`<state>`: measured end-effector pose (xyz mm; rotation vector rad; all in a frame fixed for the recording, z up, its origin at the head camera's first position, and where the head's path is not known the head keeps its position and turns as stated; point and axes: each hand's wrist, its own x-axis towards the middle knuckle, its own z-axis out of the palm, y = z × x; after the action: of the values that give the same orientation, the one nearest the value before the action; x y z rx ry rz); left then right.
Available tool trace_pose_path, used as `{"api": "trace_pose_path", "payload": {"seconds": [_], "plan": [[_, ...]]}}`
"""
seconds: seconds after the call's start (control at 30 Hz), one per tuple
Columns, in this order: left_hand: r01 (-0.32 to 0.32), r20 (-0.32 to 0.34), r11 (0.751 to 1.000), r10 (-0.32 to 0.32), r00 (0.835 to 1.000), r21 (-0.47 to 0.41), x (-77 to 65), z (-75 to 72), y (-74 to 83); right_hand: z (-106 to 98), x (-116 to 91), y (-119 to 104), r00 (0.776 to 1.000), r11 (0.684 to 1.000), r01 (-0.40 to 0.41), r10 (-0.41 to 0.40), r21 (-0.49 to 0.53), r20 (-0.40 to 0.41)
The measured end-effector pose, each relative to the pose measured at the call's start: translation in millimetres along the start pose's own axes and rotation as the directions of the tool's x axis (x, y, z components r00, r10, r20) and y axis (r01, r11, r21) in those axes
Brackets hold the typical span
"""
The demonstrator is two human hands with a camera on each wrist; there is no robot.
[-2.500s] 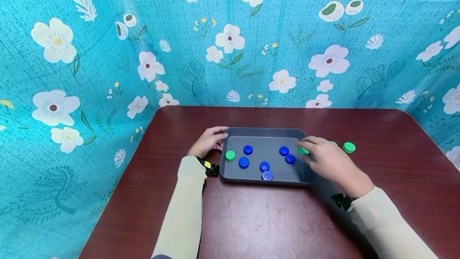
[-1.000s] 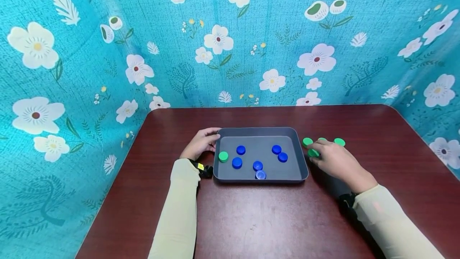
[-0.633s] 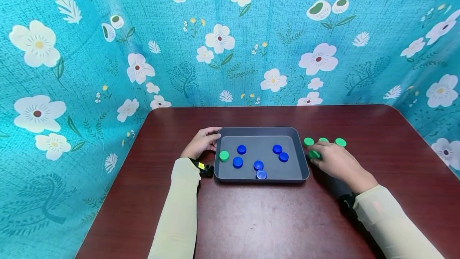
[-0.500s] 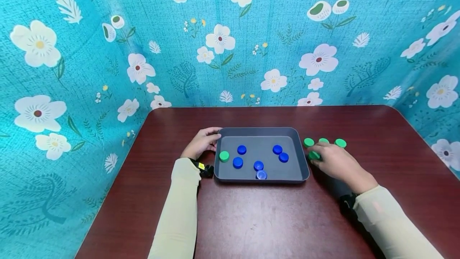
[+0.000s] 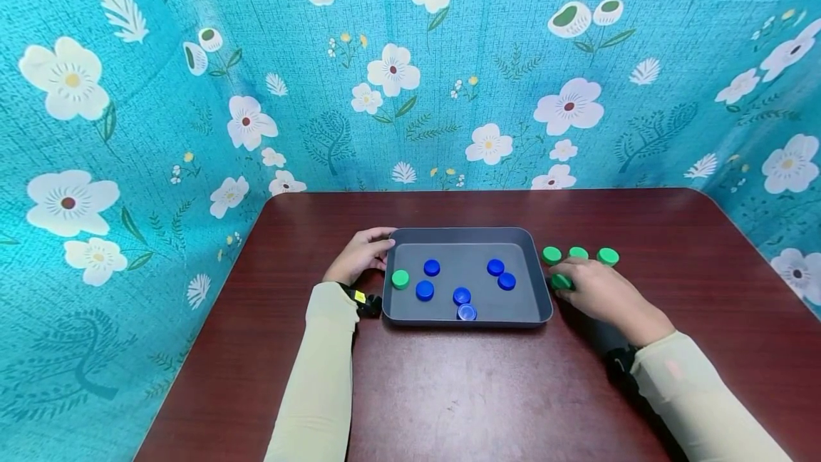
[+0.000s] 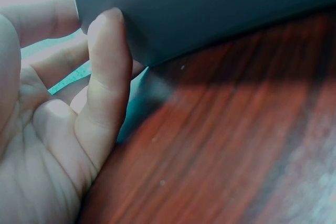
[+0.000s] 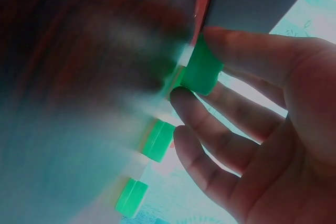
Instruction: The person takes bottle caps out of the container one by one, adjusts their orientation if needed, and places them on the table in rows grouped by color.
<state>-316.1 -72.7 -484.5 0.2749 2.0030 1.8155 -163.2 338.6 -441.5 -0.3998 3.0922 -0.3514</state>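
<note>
My left hand (image 5: 359,255) grips the far left corner of a dark grey rectangular tray (image 5: 462,236). In the left wrist view its thumb (image 6: 108,72) presses on the tray's wall (image 6: 210,9) while other fingers reach behind the corner. My right hand (image 5: 603,291) is just right of the tray, with thumb and fingers around a green bottle cap (image 5: 561,281), low by the table. The right wrist view shows that green cap (image 7: 202,69) under the thumb tip. Inside the tray lie several blue bottle caps (image 5: 425,290) and one green cap (image 5: 400,279) near the left wall.
Three more green caps stand in a row behind my right hand: a left one (image 5: 551,255), a middle one (image 5: 578,253) partly behind the knuckles, and a right one (image 5: 607,257). Beyond the dark red-brown table (image 5: 449,391) hangs a blue flowered cloth (image 5: 410,127).
My right hand has carried a green cap from over the tray's right side to the table beside it. Lately it has barely moved. The left hand keeps its place at the tray corner.
</note>
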Motion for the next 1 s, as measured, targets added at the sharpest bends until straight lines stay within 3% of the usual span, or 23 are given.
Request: {"api": "trace_pose_path", "payload": {"seconds": [0.53,1.0], "plan": [[-0.008,-0.006,1.0,0.008,1.0,-0.006,2.2,0.0,4.9,0.8,2.1,0.0,1.0,1.0,0.023,-0.023,-0.008,0.011],[0.014,-0.015,1.0,-0.014,1.0,-0.003,-0.1,0.5,0.0,2.6,1.9,-0.4,0.999,1.0,0.002,-0.001,-0.014,0.033]]}}
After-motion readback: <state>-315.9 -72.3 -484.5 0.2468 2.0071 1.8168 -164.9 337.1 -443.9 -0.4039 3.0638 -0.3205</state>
